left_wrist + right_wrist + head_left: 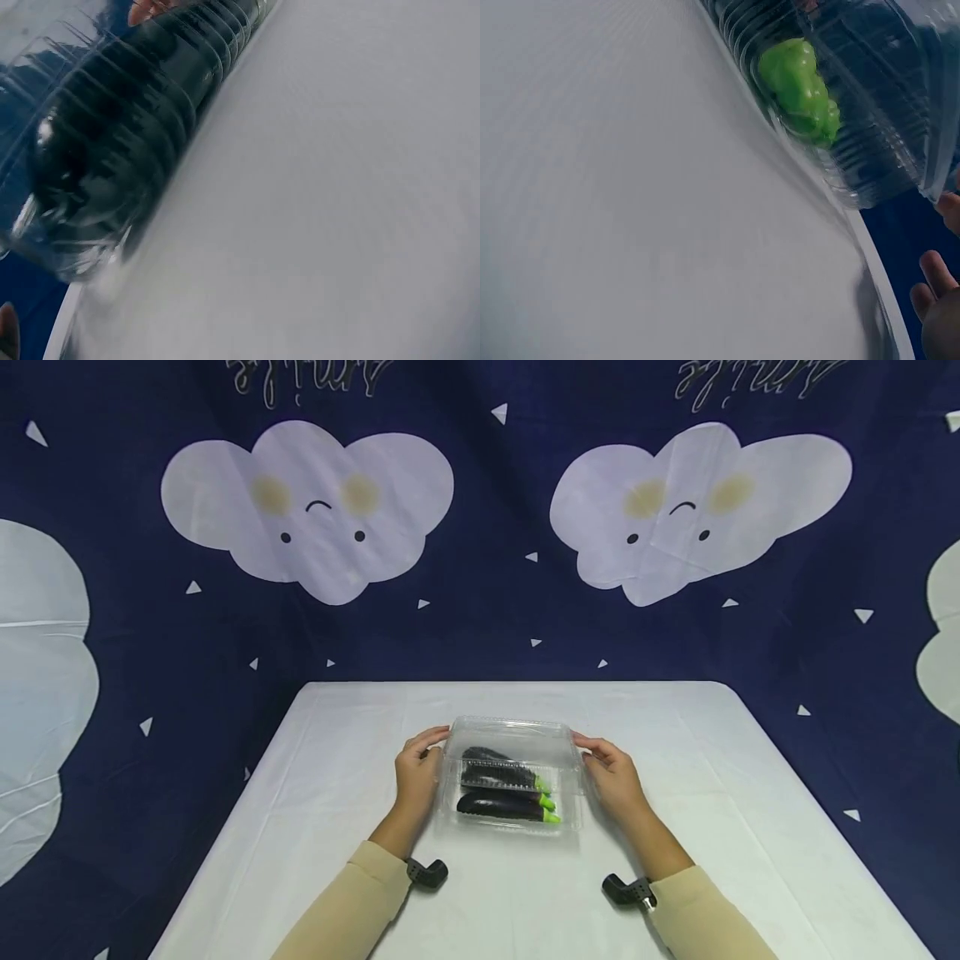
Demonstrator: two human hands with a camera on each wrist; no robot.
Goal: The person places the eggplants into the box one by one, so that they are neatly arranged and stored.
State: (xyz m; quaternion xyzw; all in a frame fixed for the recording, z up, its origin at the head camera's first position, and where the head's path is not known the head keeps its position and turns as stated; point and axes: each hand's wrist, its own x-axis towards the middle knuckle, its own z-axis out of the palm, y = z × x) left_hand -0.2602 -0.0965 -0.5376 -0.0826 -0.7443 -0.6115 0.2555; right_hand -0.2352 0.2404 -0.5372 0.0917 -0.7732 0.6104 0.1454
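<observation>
A clear plastic clamshell box [446,817] lies near the middle of the table. Inside it, several dark eggplants [498,806] lie side by side, green stem ends to the right. Its see-through lid [517,732] stands raised at the far side, over part of the eggplants. My left hand [416,777] holds the lid's left edge near the far corner. At the right edge, my right hand [615,777] grips the lid with its fingertips. In the right wrist view a green stem end [799,90] shows through the ribbed wall, and other fingers [934,274] hang free of the lid.
A white cloth covers the table [517,902]. Behind it hangs a dark blue curtain [495,643] printed with clouds and small triangles. Each wrist carries a black camera mount, the left one [427,874] and the right one [628,891].
</observation>
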